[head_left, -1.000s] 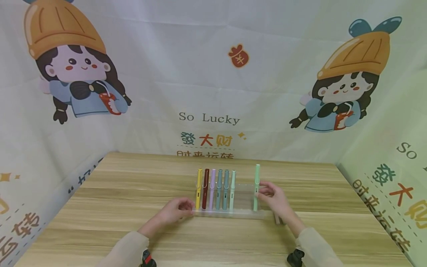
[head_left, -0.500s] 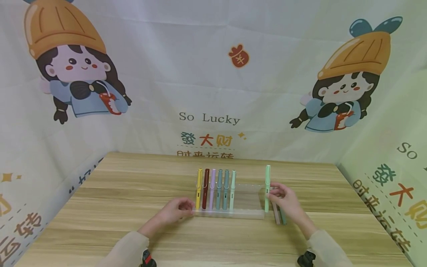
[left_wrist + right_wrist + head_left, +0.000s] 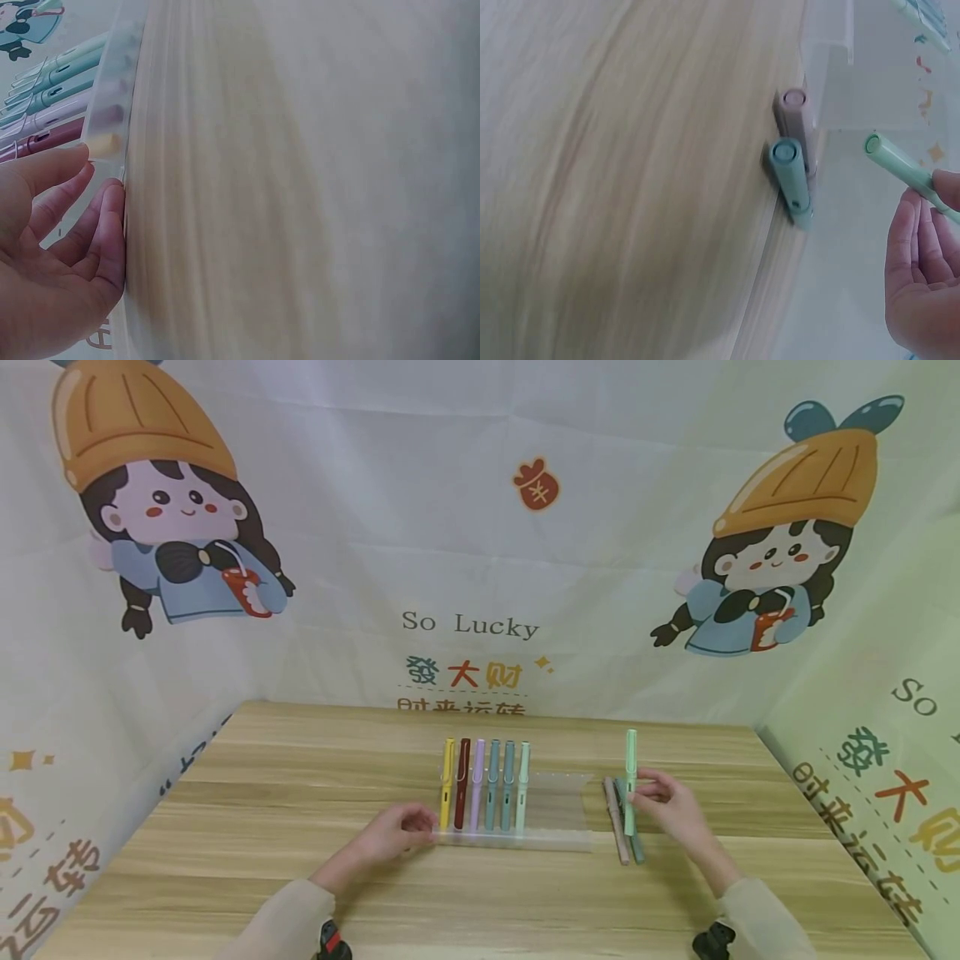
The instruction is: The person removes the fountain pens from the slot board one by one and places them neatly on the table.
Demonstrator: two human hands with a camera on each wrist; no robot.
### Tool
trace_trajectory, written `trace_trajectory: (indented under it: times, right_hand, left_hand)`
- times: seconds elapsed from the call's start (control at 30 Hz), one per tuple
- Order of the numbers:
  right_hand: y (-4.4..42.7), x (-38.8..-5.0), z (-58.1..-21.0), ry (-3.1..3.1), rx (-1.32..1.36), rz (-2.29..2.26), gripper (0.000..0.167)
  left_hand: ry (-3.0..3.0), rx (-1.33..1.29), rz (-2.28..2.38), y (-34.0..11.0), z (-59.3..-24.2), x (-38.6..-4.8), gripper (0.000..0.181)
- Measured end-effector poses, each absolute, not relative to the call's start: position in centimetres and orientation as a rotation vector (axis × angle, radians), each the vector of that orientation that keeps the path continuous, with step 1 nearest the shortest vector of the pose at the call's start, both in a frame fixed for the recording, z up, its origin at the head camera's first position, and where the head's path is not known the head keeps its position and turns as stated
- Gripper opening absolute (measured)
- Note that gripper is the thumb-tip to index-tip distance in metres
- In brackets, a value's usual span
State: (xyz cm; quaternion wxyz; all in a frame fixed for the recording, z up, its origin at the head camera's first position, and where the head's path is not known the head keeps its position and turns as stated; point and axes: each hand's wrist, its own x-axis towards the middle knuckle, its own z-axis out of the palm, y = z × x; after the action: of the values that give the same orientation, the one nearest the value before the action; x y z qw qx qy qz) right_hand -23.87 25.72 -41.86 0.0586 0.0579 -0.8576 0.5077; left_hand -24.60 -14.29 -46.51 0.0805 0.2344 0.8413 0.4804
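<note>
A clear pen stand (image 3: 558, 810) holds a row of capped pens: a yellow pen (image 3: 447, 785), a dark red one, a lilac one, two blue-grey ones and a pale mint one. At its left front corner my left hand (image 3: 397, 828) grips the edge, thumb at the lip beside the yellow pen's end in the left wrist view. My right hand (image 3: 671, 810) pinches a light green pen (image 3: 631, 777) upright between thumb and fingers, right of the stand. Beneath it, a pinkish-grey pen (image 3: 798, 124) and a teal pen (image 3: 791, 180) lie side by side on the table.
The wood-grain table (image 3: 480, 910) runs back to a printed cloth backdrop (image 3: 375, 527), which also hangs at both sides. The stand's right half carries no pens.
My right hand has moved rightward with the light green pen, from over the stand's right end to above the two lying pens, now uncovered. My left hand has stayed put.
</note>
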Motion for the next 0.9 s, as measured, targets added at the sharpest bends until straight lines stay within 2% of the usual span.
trace_trajectory:
  times: [0.9]
  right_hand:
    - [28.9,-23.5,-42.6,-2.746,0.190,1.289,0.035]
  left_hand:
    - [2.506,0.694,1.456,-14.3,-46.6,-24.6,0.017]
